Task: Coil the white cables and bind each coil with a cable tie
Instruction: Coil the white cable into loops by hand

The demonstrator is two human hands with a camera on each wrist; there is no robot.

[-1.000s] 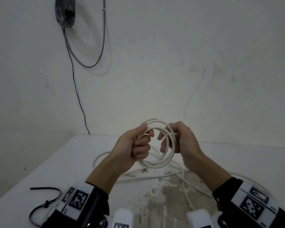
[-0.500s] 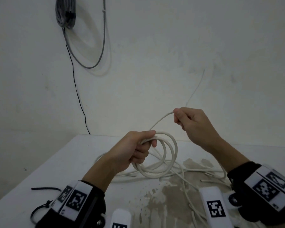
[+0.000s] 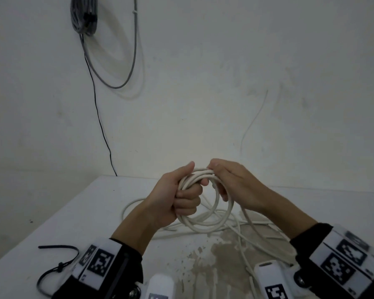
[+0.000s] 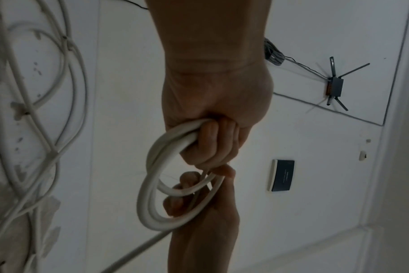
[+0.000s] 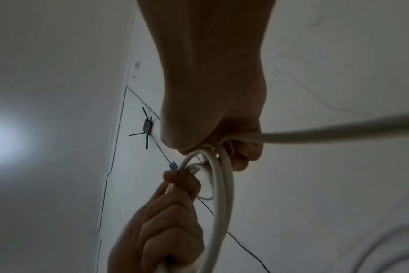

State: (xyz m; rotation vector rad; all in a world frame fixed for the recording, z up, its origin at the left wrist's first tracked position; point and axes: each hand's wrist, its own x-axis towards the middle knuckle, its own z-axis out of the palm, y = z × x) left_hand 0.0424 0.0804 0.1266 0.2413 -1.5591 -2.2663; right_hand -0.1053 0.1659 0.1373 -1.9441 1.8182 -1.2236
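A coil of white cable (image 3: 212, 221) with several loops hangs above the table, held at its top by both hands. My left hand (image 3: 179, 197) grips the loops in a fist (image 4: 213, 144), thumb up. My right hand (image 3: 225, 182) pinches the cable at the coil's top right (image 5: 234, 147), fingers curled through the loops. The free length of cable (image 3: 246, 240) trails from the coil down to the table, toward the front right. Black cable ties (image 3: 56, 268) lie on the table by my left wrist.
More loose white cable (image 3: 136, 203) lies on the white table (image 3: 52, 234) under the coil. A stained patch (image 3: 216, 253) marks the table's front middle. A grey cable bundle (image 3: 83, 16) hangs on the wall, with a thin black wire running down.
My right hand, raised with a stretch of cable half a second ago, has come back down to the coil, laying another loop against my left hand.
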